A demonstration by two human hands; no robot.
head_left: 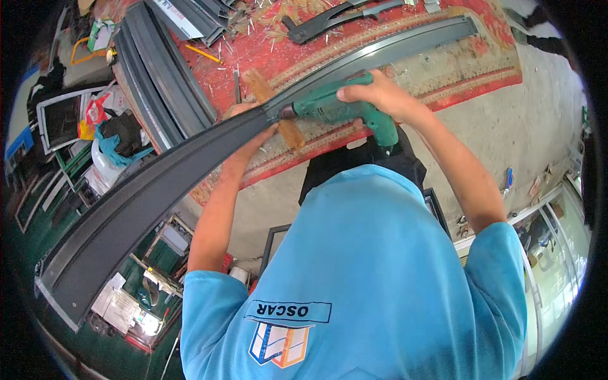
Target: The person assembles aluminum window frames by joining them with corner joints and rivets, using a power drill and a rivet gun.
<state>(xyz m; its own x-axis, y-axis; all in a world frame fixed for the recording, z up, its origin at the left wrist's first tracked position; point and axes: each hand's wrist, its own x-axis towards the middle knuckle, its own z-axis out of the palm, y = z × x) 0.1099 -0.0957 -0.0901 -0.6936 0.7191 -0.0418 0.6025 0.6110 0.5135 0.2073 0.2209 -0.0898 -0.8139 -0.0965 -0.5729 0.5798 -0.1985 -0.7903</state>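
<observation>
My right hand [384, 96] is wrapped round a green power drill [329, 104], whose chuck points left at a long dark-grey metal profile [183, 142]. The drill's front end meets the profile above a wooden block [291, 134] that lies crosswise under it. My left hand [261, 138] grips the profile just left of the drill, thumb side near me and fingers showing past the far edge; the profile hides the palm. The profile runs from the lower left, beyond the table, to the upper right across the red patterned cloth [405, 79].
More dark profiles [158, 76] are stacked on the table's left side. A dark long-handled tool [329, 20] lies at the back, among scattered metal shavings. A yellow pencil-like stick [202, 53] is near the stack. Framed panes [63, 120] and bags stand at the left; a glazed frame [551, 247] leans at the right.
</observation>
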